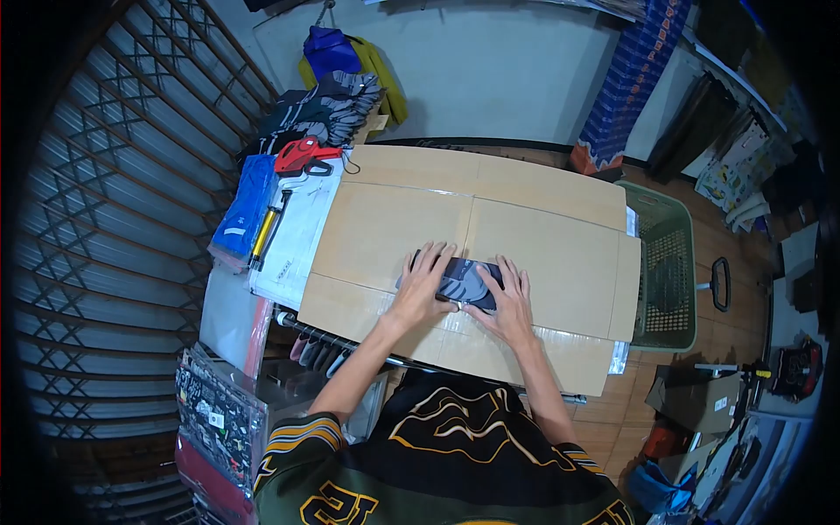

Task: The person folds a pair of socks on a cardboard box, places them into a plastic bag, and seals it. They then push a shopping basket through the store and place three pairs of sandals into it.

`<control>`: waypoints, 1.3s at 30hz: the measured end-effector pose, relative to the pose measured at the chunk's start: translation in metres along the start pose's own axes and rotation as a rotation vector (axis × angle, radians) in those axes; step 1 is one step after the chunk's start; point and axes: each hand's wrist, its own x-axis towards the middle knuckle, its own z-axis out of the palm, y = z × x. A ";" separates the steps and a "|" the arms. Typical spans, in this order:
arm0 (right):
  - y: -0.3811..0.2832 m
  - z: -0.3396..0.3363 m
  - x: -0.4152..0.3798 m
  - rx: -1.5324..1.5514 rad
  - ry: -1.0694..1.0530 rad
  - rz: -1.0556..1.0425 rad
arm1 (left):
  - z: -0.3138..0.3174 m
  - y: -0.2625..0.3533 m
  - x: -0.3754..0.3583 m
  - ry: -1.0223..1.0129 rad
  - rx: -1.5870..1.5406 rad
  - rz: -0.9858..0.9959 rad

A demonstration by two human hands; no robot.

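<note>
A small dark folded garment in a clear wrapper lies on the flattened cardboard sheet that covers the table. My left hand presses flat on the garment's left side, fingers spread. My right hand lies flat on its right side, fingers spread too. Neither hand grips it; both rest on top.
At the table's left sit white mailer bags, a blue packet, a yellow-handled tool and a red tape dispenser. A stack of folded garments is at the back left. A green plastic basket stands to the right.
</note>
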 end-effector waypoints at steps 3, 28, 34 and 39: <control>0.004 0.005 0.000 0.017 0.022 -0.003 | 0.012 0.016 -0.027 0.086 -0.021 -0.073; -0.144 0.074 -0.077 0.302 -0.047 -0.144 | 0.021 -0.022 -0.288 0.796 -0.373 -0.444; -0.227 0.108 -0.107 0.434 -0.314 -0.308 | 0.056 -0.033 -0.429 1.004 -0.483 -0.889; -0.268 0.138 -0.168 0.531 -0.540 -0.337 | 0.119 -0.078 -0.525 1.428 -1.042 -1.158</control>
